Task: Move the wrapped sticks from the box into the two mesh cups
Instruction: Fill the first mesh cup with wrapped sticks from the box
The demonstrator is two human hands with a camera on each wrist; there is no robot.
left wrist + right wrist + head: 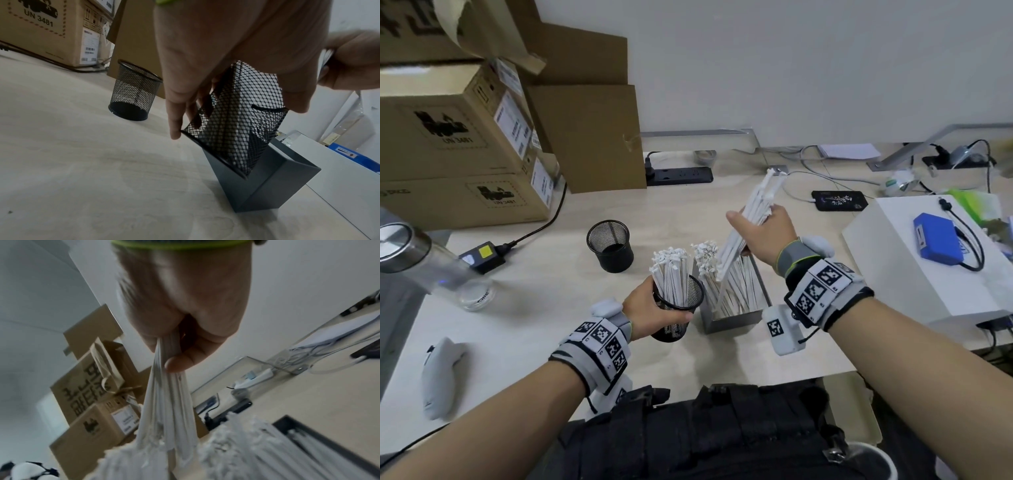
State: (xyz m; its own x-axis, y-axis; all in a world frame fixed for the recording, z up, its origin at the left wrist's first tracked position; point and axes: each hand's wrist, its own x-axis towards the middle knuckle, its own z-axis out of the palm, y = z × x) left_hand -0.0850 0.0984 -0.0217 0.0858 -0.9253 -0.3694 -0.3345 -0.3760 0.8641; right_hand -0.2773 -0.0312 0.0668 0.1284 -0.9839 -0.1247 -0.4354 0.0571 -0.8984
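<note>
My left hand grips the near mesh cup, tilted, full of wrapped sticks, just beside the grey box. My right hand clenches a bundle of sticks above the box. The second cup stands apart.

"UN 3481" on cardboard box

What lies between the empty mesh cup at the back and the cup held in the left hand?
Only bare tabletop separates the empty mesh cup from the held cup; the left wrist view shows it best.
</note>
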